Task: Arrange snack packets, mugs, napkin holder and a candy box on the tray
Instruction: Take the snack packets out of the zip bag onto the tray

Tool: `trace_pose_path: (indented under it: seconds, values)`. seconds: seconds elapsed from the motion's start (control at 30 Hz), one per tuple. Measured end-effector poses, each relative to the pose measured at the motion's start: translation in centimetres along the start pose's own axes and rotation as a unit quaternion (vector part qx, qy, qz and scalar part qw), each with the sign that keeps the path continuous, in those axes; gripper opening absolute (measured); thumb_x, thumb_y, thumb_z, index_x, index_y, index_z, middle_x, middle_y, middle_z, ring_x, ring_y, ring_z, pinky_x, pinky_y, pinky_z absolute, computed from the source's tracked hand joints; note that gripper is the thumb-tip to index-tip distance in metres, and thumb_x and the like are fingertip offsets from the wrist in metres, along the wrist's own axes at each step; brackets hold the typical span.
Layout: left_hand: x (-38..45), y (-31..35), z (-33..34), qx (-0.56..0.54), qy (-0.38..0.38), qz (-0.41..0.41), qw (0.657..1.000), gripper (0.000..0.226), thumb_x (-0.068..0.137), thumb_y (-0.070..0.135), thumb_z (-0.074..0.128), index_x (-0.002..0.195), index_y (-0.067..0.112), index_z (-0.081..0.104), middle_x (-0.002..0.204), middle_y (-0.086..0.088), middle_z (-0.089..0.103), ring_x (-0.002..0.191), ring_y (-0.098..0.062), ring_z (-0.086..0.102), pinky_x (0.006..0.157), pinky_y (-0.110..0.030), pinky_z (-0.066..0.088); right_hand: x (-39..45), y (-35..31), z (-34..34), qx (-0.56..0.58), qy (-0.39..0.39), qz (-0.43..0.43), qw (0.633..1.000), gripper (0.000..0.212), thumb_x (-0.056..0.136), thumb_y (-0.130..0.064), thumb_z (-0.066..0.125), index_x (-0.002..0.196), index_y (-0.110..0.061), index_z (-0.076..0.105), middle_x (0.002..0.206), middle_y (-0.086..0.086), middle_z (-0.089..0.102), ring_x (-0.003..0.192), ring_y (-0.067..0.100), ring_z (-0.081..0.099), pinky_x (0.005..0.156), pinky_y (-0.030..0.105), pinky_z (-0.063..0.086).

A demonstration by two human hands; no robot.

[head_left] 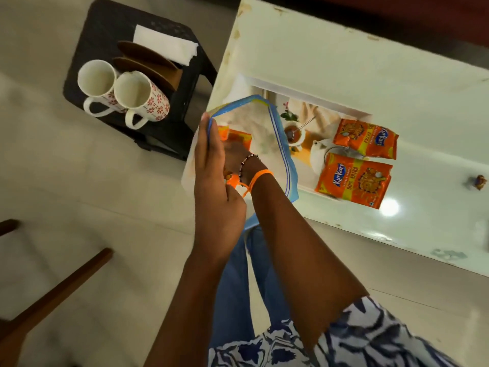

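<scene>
My left hand point(214, 186) holds the rim of a clear zip bag point(264, 123) with a blue edge, above the near-left end of the tray point(312, 98). My right hand point(235, 154) reaches inside the bag and grips an orange snack packet point(236, 135). Two more orange snack packets point(366, 139) point(354, 178) lie side by side on the tray's right part. Two white mugs with red flowers point(96, 83) point(137, 96) stand on a black stool point(105, 25) to the left, beside a brown wooden napkin holder point(150, 62) and white napkins point(164, 46).
The tray lies on a white table point(370, 62) whose left edge is next to the stool. A small brown object point(479, 181) sits at the table's right side. Wooden furniture legs point(60, 287) stand at the lower left on the tiled floor.
</scene>
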State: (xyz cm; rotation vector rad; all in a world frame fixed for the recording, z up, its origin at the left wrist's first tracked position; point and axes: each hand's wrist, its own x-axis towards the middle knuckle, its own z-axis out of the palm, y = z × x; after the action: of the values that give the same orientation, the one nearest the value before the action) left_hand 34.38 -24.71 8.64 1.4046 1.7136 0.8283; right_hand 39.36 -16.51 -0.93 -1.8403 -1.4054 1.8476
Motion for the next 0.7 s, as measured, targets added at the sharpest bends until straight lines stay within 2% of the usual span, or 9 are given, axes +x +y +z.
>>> trace_pose_path:
  seconds: [0.03, 0.1, 0.17, 0.23, 0.33, 0.47, 0.57, 0.63, 0.7]
  values:
    - [-0.1, 0.1, 0.3, 0.009, -0.013, 0.000, 1.000, 0.089, 0.079, -0.020, 0.044, 0.139, 0.028, 0.000, 0.149, 0.016, 0.003, 0.145, -0.012, 0.010, 0.114, -0.031, 0.031, -0.5, -0.2, 0.1, -0.033, -0.005, -0.045, 0.998, 0.026, 0.092, 0.003, 0.039, 0.111, -0.004, 0.056, 0.117, 0.025, 0.057, 0.102, 0.021, 0.045, 0.100, 0.039, 0.035]
    - [-0.2, 0.5, 1.2, 0.037, -0.050, -0.017, 0.998, 0.089, 0.076, -0.022, 0.042, 0.143, 0.020, 0.001, 0.155, 0.007, -0.001, 0.146, -0.014, 0.003, 0.116, -0.019, 0.021, -1.9, -0.3, -0.5, -0.011, 0.031, -0.084, 0.996, 0.030, 0.089, 0.006, 0.043, 0.070, -0.014, 0.055, 0.074, 0.021, 0.057, 0.084, 0.021, 0.039, 0.077, 0.036, 0.043]
    - [0.1, 0.6, 2.2, 0.069, -0.083, -0.045, 0.993, 0.087, 0.074, -0.023, 0.041, 0.145, 0.011, 0.004, 0.158, -0.003, -0.003, 0.146, -0.020, -0.001, 0.119, -0.032, 0.020, -3.4, 0.1, -1.7, -0.004, 0.034, -0.061, 0.998, 0.040, 0.089, 0.002, 0.048, 0.051, -0.012, 0.049, 0.056, 0.020, 0.053, 0.069, 0.021, 0.045, 0.057, 0.016, 0.039]
    - [0.5, 0.6, 3.2, 0.088, -0.108, -0.046, 0.989, 0.082, 0.075, -0.020, 0.045, 0.145, 0.002, 0.007, 0.157, -0.013, 0.000, 0.146, -0.028, 0.001, 0.116, -0.050, 0.019, -4.9, 0.9, -3.3, -0.030, 0.061, -0.077, 0.995, 0.028, 0.087, -0.003, 0.052, 0.063, 0.000, 0.066, 0.068, 0.025, 0.065, 0.071, 0.019, 0.057, 0.052, 0.016, 0.032]
    - [1.6, 0.4, 4.6, 0.120, -0.139, -0.063, 0.981, 0.083, 0.082, -0.007, 0.053, 0.145, 0.007, 0.001, 0.158, -0.009, -0.006, 0.146, -0.026, -0.007, 0.118, -0.049, 0.014, -7.0, 2.4, -6.4, 0.038, 0.165, -0.083, 0.982, 0.018, 0.079, -0.006, 0.064, 0.094, -0.009, 0.073, 0.090, 0.009, 0.074, 0.082, 0.005, 0.062, 0.070, 0.009, 0.045]
    - [2.7, -0.1, 6.1, 0.156, -0.155, -0.072, 0.973, 0.088, 0.079, -0.015, 0.050, 0.146, 0.009, -0.003, 0.158, -0.004, -0.012, 0.145, -0.024, -0.009, 0.118, -0.049, 0.011, -9.8, 4.1, -11.5, 0.151, 0.292, -0.108, 0.938, 0.022, 0.074, -0.008, 0.072, 0.094, -0.017, 0.069, 0.089, -0.003, 0.068, 0.073, -0.010, 0.064, 0.065, 0.005, 0.050]
    - [3.3, -0.5, 6.8, 0.158, -0.164, -0.076, 0.971, 0.090, 0.076, -0.021, 0.046, 0.145, 0.006, -0.004, 0.157, -0.005, -0.015, 0.145, -0.023, -0.010, 0.116, -0.046, 0.020, -9.3, 5.8, -14.6, 0.268, 0.330, -0.061, 0.903, 0.018, 0.074, -0.003, 0.071, 0.085, -0.017, 0.068, 0.093, 0.006, 0.067, 0.089, 0.012, 0.066, 0.070, 0.023, 0.055]
    - [3.7, -0.9, 7.1, 0.147, -0.165, -0.082, 0.972, 0.091, 0.074, -0.023, 0.045, 0.145, 0.006, -0.004, 0.157, -0.004, -0.015, 0.145, -0.023, -0.010, 0.116, -0.044, 0.023, -7.4, 6.9, -16.0, 0.283, 0.341, -0.034, 0.896, 0.021, 0.074, -0.001, 0.070, 0.087, -0.016, 0.065, 0.101, 0.012, 0.064, 0.097, 0.024, 0.061, 0.079, 0.036, 0.056]
    - [3.9, -1.1, 7.2, 0.138, -0.162, -0.087, 0.973, 0.092, 0.072, -0.024, 0.044, 0.146, 0.006, -0.003, 0.157, -0.004, -0.014, 0.146, -0.023, -0.009, 0.116, -0.044, 0.023, -4.5, 7.6, -16.8, 0.255, 0.360, -0.023, 0.897, 0.028, 0.073, 0.001, 0.070, 0.100, -0.004, 0.063, 0.106, 0.016, 0.062, 0.099, 0.023, 0.059, 0.083, 0.032, 0.055]
